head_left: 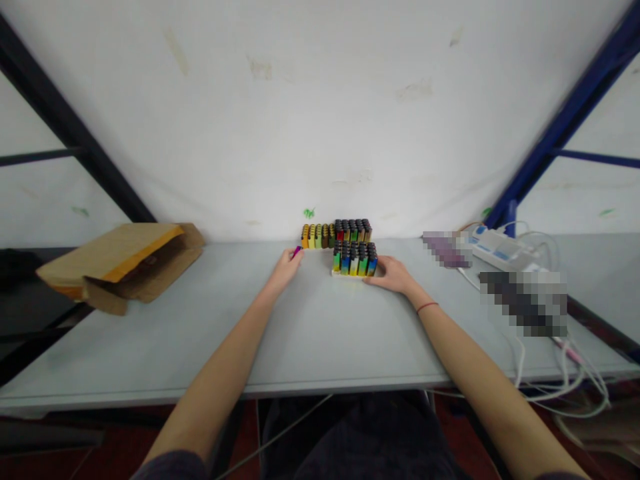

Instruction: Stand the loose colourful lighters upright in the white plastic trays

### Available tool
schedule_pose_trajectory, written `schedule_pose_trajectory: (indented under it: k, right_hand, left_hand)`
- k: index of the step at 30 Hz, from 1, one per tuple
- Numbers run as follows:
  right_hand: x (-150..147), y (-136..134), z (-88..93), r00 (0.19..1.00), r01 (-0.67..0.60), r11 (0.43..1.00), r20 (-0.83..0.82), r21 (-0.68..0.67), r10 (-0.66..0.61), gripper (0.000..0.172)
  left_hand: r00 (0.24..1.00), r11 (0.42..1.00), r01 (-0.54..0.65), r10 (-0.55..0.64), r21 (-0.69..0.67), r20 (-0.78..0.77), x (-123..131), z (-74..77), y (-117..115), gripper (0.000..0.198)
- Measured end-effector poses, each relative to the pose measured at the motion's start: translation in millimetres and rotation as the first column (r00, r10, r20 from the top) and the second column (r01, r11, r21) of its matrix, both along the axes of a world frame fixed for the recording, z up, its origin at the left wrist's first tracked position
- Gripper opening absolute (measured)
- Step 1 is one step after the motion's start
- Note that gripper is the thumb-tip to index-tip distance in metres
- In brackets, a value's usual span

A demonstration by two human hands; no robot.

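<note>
My left hand [286,268] is closed on a small purple lighter [297,251], mostly hidden by the fingers. It is close to the yellow and green lighters [319,237], which stand upright in rows by the wall. My right hand [395,274] grips the right side of a white tray [345,274], thumb at its front corner. Upright lighters with black tops [355,260] in blue, green and yellow fill that tray. Right behind it stands another block of black-topped lighters [353,230], in mixed colours.
An open cardboard box [125,260] lies on its side at the left of the grey table [310,333]. On the right are a white power strip [505,248], blurred-out devices and white cables [565,380]. A blue metal post [565,120] rises there, before the white wall [320,120].
</note>
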State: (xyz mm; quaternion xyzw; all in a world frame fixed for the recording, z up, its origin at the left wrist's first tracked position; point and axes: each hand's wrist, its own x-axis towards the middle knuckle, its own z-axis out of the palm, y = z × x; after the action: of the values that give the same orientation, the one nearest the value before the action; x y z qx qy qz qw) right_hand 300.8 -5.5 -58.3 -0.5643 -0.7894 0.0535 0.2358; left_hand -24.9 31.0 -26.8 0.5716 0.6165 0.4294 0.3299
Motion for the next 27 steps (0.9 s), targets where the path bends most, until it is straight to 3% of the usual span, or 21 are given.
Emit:
schedule_pose_trajectory:
  k: [7,13,18,27]
  right_hand:
    - [8.7,4.9,-2.5,0.997,-0.067,0.997,0.033,-0.026,0.068,0.063]
    - [14.9,7.5,-1.7,0.993,-0.11,0.991,0.022,-0.075,0.112,0.065]
    - [14.8,6.7,-3.0,0.995,-0.096,0.993,0.008,-0.063,0.097,0.067]
    - [14.5,5.7,-3.4,0.996,-0.091,0.994,0.011,-0.065,0.092,0.069]
  left_hand:
    - [0.921,0.98,0.135,-0.07,-0.146,0.382,27.0,7.5,-23.9,0.024]
    - [0.764,0.956,0.202,-0.018,-0.212,0.645,35.0,20.0,-38.5,0.032]
    - [0.735,0.931,0.273,-0.039,-0.242,0.677,36.2,20.2,-43.5,0.044]
    - [0.723,0.935,0.274,-0.046,-0.226,0.69,45.5,18.3,-48.4,0.04]
